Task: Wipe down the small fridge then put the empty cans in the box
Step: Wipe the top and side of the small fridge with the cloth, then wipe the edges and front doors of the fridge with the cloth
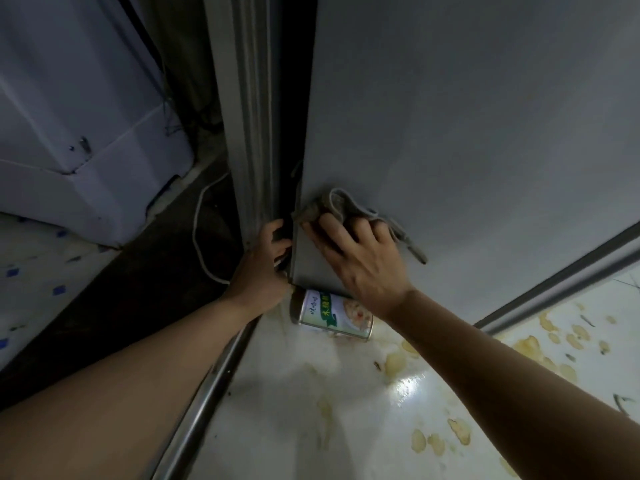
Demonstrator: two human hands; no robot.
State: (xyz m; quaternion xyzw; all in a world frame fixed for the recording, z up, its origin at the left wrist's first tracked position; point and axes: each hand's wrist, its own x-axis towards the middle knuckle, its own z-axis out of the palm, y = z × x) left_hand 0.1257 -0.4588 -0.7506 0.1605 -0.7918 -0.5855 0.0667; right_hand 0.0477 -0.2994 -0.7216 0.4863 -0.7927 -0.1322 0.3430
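The right hand [360,258] presses a crumpled grey cloth [332,204] flat-fingered against the pale grey fridge panel [467,116] to wipe it; the left hand [266,261] curls round the panel's edge — steadying it, likely. A labelled tin can [329,313] lies below on the stained floor [346,410].

A lived-in home, dim corner of a kitchen or utility area. Tall pale-grey metal fridge side [467,116] stands on a glossy white floor [346,410] blotched with yellowish stains. 1 green-and-white labelled food can [332,315] lies tipped at its base. White cardboard box [69,133] and loose white cable [201,237] sit left.
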